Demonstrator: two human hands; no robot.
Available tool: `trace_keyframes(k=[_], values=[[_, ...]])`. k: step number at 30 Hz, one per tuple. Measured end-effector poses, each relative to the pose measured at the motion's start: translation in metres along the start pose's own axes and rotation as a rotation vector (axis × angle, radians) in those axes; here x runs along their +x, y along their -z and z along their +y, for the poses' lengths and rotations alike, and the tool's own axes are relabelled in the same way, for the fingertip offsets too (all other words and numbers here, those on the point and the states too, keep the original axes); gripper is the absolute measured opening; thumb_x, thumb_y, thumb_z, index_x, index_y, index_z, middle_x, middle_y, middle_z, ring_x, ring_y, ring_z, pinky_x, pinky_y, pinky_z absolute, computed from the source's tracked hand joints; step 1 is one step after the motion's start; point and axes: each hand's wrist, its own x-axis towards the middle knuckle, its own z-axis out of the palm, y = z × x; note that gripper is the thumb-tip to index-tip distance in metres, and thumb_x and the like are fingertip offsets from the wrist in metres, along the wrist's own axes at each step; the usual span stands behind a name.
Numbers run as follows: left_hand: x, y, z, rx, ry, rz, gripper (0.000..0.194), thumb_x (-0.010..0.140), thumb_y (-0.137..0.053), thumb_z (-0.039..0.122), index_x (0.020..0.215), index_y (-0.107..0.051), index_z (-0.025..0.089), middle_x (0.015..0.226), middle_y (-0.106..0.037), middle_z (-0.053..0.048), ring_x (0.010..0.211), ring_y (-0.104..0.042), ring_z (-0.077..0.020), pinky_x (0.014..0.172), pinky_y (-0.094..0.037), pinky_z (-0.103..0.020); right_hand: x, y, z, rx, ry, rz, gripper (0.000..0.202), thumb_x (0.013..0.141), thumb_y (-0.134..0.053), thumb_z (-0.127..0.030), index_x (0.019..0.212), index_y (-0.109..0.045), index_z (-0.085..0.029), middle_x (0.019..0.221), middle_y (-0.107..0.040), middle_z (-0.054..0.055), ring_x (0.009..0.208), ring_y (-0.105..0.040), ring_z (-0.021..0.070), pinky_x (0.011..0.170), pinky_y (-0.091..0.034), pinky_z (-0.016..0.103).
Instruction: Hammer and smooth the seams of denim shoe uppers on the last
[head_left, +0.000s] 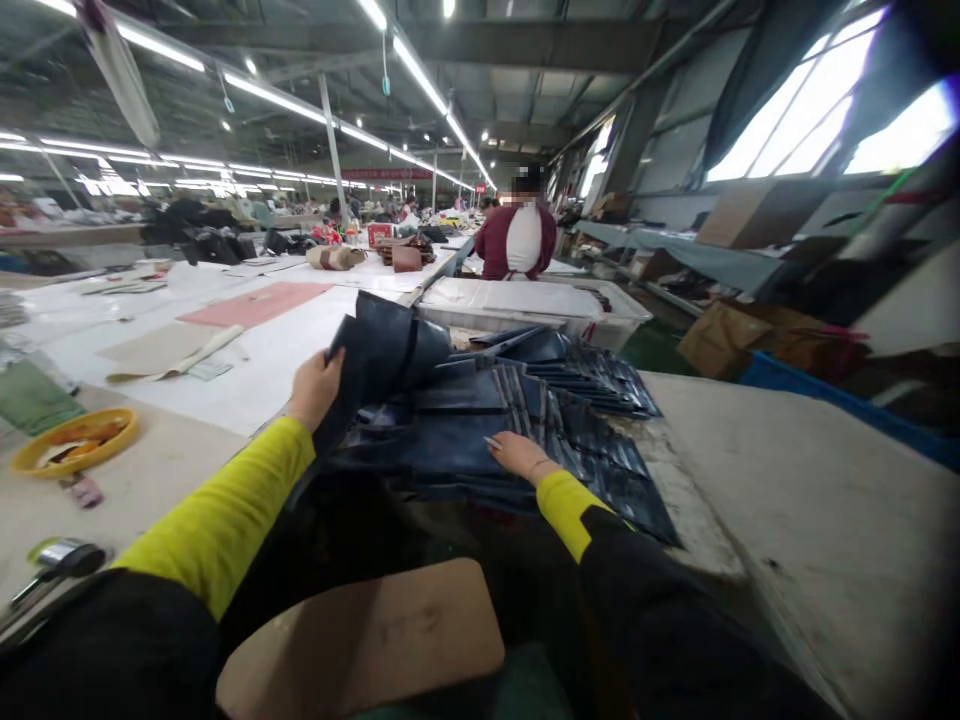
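Observation:
My left hand (pixel 316 388) is closed on the raised edge of a dark blue leather piece (pixel 390 340), lifting it at the left end of the pile. The lifted part is folded and curves up above the table. My right hand (pixel 521 455) is closed over the middle of the pile, with a small, pale, pointed thing (pixel 493 442) poking out from its fingers; its kind is hidden. Below and beyond the hands, overlapping dark blue leather pieces (pixel 457 440) lie in layered rows, their strips fanned out (pixel 600 440) to the right.
A yellow dish (pixel 75 445) of scraps and a tape roll (pixel 64 560) lie on the left. Pink sheet material (pixel 259 303) lies farther back. Ahead are a white bin (pixel 517 300) and a person (pixel 517 235). A brown padded board (pixel 367 640) is close below me.

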Motion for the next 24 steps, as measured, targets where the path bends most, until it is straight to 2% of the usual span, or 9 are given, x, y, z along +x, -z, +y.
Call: trace_keyframes(k=[3,6,8,10,13,16,19,22,24], values=[[0.013,0.079,0.005,0.152,-0.142,0.193,0.035,0.088,-0.041,0.038,0.1,-0.062,0.013,0.081,-0.064,-0.008,0.08,-0.058,-0.0214,0.073,-0.04,-0.031,-0.001,-0.001,-0.004,-0.031,-0.016,0.023,0.028,0.089,-0.052,-0.035,0.109,-0.057,-0.016,0.111,-0.059,0.007,0.095,-0.058,0.0181,0.083,-0.049,0.04],[0.006,0.142,0.017,0.268,-0.249,0.299,0.033,0.087,-0.043,0.041,0.105,-0.062,0.02,0.085,-0.065,-0.007,0.081,-0.059,-0.0233,0.072,-0.04,-0.033,-0.004,-0.002,-0.014,-0.049,-0.027,0.079,0.029,0.088,-0.053,-0.034,0.109,-0.057,-0.015,0.113,-0.057,0.008,0.1,-0.056,0.0197,0.086,-0.047,0.042],[-0.002,0.175,0.027,0.358,-0.303,0.354,0.036,0.088,-0.039,0.044,0.106,-0.062,0.023,0.085,-0.066,-0.008,0.079,-0.06,-0.0239,0.069,-0.04,-0.033,-0.008,-0.002,-0.018,-0.039,-0.03,0.108,0.028,0.088,-0.053,-0.034,0.108,-0.057,-0.015,0.113,-0.058,0.008,0.101,-0.056,0.0201,0.087,-0.047,0.042],[-0.01,0.204,0.037,0.466,-0.344,0.421,0.043,0.089,-0.033,0.046,0.11,-0.061,0.021,0.086,-0.066,-0.01,0.079,-0.061,-0.0245,0.066,-0.04,-0.034,-0.015,-0.001,-0.019,-0.009,-0.034,0.129,0.028,0.088,-0.053,-0.035,0.107,-0.058,-0.014,0.111,-0.059,0.008,0.1,-0.057,0.0197,0.087,-0.046,0.042],[-0.021,0.24,0.047,0.57,-0.375,0.477,0.048,0.088,-0.03,0.046,0.111,-0.06,0.016,0.089,-0.066,-0.011,0.083,-0.062,-0.0253,0.067,-0.039,-0.034,-0.031,0.005,-0.02,0.079,-0.032,0.165,0.026,0.088,-0.053,-0.035,0.101,-0.06,-0.014,0.107,-0.061,0.008,0.099,-0.057,0.0194,0.089,-0.045,0.043],[-0.038,0.257,0.048,0.587,-0.425,0.437,0.043,0.088,-0.033,0.044,0.108,-0.061,0.019,0.088,-0.066,-0.009,0.084,-0.061,-0.0239,0.068,-0.039,-0.032,-0.051,0.01,-0.032,0.238,0.015,0.22,0.023,0.087,-0.051,-0.03,0.088,-0.064,-0.012,0.101,-0.064,0.013,0.101,-0.057,0.0226,0.092,-0.04,0.041],[-0.063,0.253,0.047,0.562,-0.476,0.339,0.038,0.086,-0.041,0.043,0.106,-0.062,0.019,0.084,-0.067,-0.006,0.076,-0.06,-0.0215,0.065,-0.039,-0.028,-0.077,0.009,-0.063,0.471,0.127,0.243,0.03,0.087,-0.047,-0.036,0.08,-0.067,-0.014,0.091,-0.067,0.012,0.095,-0.06,0.0243,0.085,-0.042,0.035],[-0.088,0.239,0.051,0.48,-0.521,0.236,0.033,0.085,-0.044,0.042,0.1,-0.064,0.02,0.082,-0.066,-0.004,0.072,-0.059,-0.0199,0.065,-0.039,-0.025,-0.107,-0.006,-0.104,0.741,0.229,0.205,0.04,0.083,-0.047,-0.05,0.094,-0.066,-0.016,0.088,-0.069,0.006,0.081,-0.063,0.0213,0.065,-0.047,0.029],[-0.101,0.235,0.059,0.41,-0.537,0.192,0.03,0.084,-0.046,0.041,0.097,-0.065,0.021,0.08,-0.066,-0.002,0.07,-0.058,-0.0187,0.065,-0.038,-0.024,-0.127,-0.019,-0.13,0.899,0.24,0.176,0.05,0.083,-0.043,-0.055,0.108,-0.061,-0.015,0.09,-0.069,0.007,0.067,-0.062,0.0181,0.05,-0.043,0.026]])
